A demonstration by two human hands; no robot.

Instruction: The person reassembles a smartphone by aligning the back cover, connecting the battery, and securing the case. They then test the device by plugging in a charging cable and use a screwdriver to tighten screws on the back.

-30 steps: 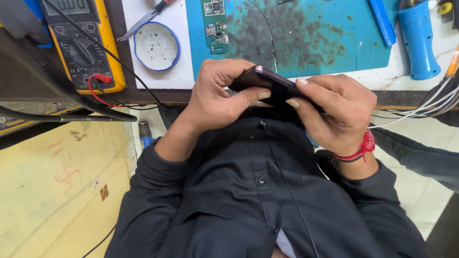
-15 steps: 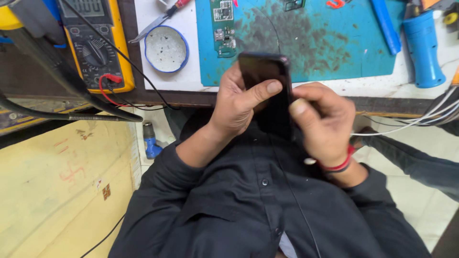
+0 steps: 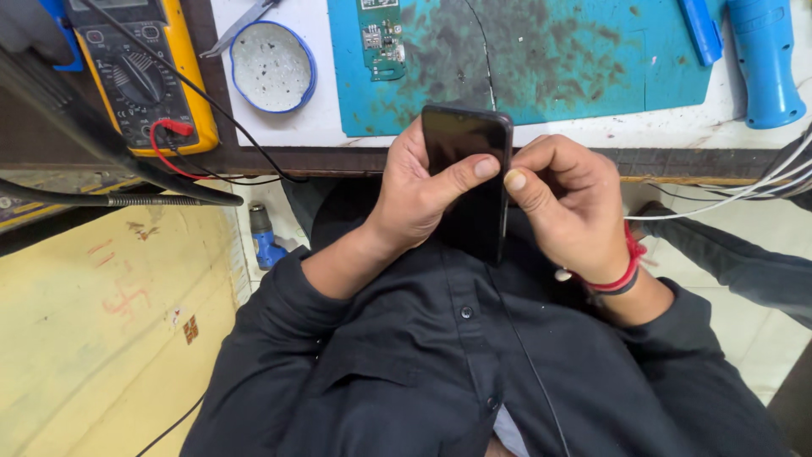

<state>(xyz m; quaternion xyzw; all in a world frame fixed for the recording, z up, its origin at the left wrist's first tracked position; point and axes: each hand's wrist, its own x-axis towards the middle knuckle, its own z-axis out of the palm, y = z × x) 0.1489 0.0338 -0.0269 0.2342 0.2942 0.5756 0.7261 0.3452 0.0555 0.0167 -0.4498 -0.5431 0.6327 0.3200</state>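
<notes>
Both hands around black phone

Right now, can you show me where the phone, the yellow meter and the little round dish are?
black phone (image 3: 468, 182), head view, middle of its dark screen
yellow meter (image 3: 139, 80), head view, on its round dial
round dish (image 3: 271, 66), head view, on its white inside

Phone centre, between left hand at 9 and right hand at 3 | desk at 12 carries mat | dish, multimeter at 10
</notes>
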